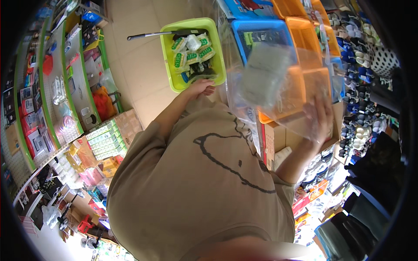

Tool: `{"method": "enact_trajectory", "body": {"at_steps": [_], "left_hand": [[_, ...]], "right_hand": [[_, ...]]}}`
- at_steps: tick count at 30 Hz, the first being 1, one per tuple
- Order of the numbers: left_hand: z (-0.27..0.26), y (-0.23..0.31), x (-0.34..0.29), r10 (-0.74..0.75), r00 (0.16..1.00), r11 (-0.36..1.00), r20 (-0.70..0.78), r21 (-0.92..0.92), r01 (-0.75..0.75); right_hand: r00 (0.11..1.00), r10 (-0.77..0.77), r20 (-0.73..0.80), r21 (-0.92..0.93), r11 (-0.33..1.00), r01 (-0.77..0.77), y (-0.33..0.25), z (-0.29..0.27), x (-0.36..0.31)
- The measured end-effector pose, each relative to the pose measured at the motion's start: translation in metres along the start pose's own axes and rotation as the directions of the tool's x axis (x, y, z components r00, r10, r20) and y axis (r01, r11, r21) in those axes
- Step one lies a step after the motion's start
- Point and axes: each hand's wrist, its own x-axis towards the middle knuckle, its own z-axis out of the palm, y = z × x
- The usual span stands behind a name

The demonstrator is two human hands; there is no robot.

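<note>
A yellow-green plastic basket (169,65) stands ahead of me, with several white-and-green packets (191,57) and some dark items in it. My left hand (203,87) is closed at the basket's near rim, its fingers curled there beside a bit of clear film. Over to the right, my right hand (320,116) is blurred by motion. It holds a clear plastic bag (266,74) with pale grey-white contents, also blurred. The bag hangs in front of blue and orange baskets. What is inside it cannot be made out.
A long dark-and-silver handle (146,35) lies across the basket and sticks out left over the tiled floor (135,65). A blue basket (237,32) and orange baskets (300,37) line the right. Stocked shelves (82,87) run along the left; stacked cartons (128,126) stand nearer.
</note>
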Motion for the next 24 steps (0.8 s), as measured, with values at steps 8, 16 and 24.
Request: {"method": "enact_trajectory", "body": {"at_steps": [8, 16, 24], "left_hand": [[-0.032, 0.043, -0.039, 0.294, 0.918, 0.537, 0.267, -0.840, 0.073], [-0.113, -0.014, 0.027, 0.034, 0.999, 0.426, 0.029, -0.905, 0.011], [-0.146, -0.007, 0.073, 0.436, 0.893, 0.753, -0.112, -0.498, -0.430]], "right_hand": [[0.894, 0.334, 0.299, 0.246, 0.878, -0.410, 0.074, 0.171, 0.003], [0.716, 0.554, 0.424, 0.184, 0.721, -0.668, 0.162, 0.229, -0.029], [0.651, 0.620, 0.439, 0.241, 0.617, -0.749, 0.200, 0.257, 0.005]]}}
